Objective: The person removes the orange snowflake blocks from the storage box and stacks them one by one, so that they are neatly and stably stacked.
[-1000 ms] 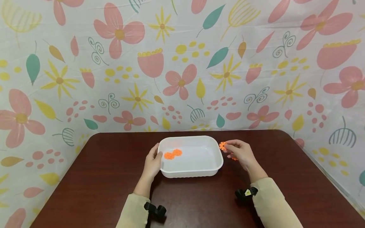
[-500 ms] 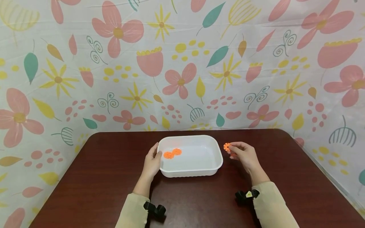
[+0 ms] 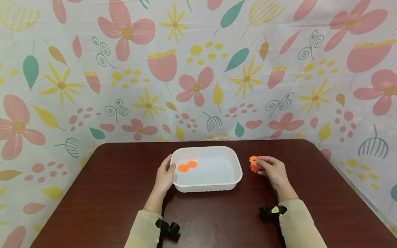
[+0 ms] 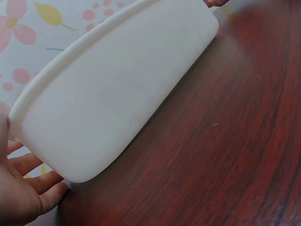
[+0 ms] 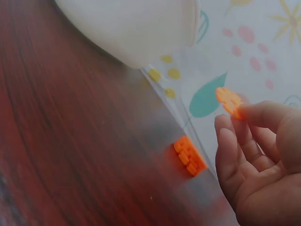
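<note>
A white plastic tub (image 3: 206,187) stands on the table, with two orange notched discs (image 3: 183,167) lying side by side at the left of its floor. My left hand (image 3: 165,177) grips its left end, thumb at the rim and fingers along the outer wall, as the left wrist view also shows. Right of the tub, my right hand (image 3: 274,170) pinches one orange notched disc (image 5: 230,101) between thumb and fingertips. Below that disc, a small stack of orange notched discs (image 5: 189,156) sits on the table, partly covered by the fingers in the head view.
The dark red-brown wooden table (image 3: 105,193) reaches back to a flower-printed cloth (image 3: 198,69). Black wrist cameras (image 3: 168,227) are strapped over the pale sleeves (image 3: 302,222).
My right hand has moved right, away from the tub, carrying the pinched disc above the stack. The left hand keeps its grip on the tub, which stays in place.
</note>
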`<state>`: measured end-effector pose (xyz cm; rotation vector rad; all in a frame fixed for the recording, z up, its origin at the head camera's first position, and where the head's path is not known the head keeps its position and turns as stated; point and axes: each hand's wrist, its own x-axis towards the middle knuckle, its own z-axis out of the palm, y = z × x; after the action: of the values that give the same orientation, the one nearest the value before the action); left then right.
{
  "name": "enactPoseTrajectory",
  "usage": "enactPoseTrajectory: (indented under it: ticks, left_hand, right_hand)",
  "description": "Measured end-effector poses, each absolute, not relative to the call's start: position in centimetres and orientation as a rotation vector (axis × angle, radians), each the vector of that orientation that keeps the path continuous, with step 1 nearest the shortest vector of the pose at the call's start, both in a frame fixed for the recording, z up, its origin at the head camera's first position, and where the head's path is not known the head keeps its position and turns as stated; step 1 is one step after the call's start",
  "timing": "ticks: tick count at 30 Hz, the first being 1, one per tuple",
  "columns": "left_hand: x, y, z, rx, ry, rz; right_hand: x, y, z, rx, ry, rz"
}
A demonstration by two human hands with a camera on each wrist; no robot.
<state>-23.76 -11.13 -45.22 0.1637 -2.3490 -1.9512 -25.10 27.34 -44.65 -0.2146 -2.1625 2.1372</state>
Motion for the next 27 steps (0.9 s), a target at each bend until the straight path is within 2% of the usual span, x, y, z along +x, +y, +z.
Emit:
enactPoseTrajectory:
  ticks: [12,27]
  left_hand:
    - [-23.8,-11.1,-45.1,0.172,-2.37,-1.943]
    - [-23.8,-11.2,-45.2,0.183,-2.376,-1.945]
  right_hand:
    - [-25.0,28.3,-45.0,-0.377,-2.279,1.993]
    - [-25.3,28.5,-45.9,-0.413,-2.369,1.869]
